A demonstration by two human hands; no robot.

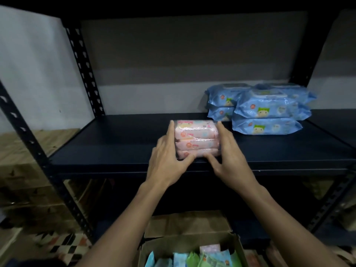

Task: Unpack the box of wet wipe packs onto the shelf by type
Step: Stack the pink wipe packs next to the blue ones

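Both hands bracket the shrink-wrapped pink three-pack bundle of wet wipes (196, 140): left hand (169, 160) flat on its left side, right hand (229, 157) on its right, fingers straight, thumbs at the lower front, likely squaring it up. Bundle sits near the front lip of the dark metal shelf (119, 143), apart from the stacked blue wipe packs (264, 110), so types stay separate. Free room left and behind. Open cardboard box (192, 247) below holds more packs

I see two bare forearms, no sleeves, no gloves; left hand (169, 160) and right hand (229, 160) carry no rings, watch or bands.
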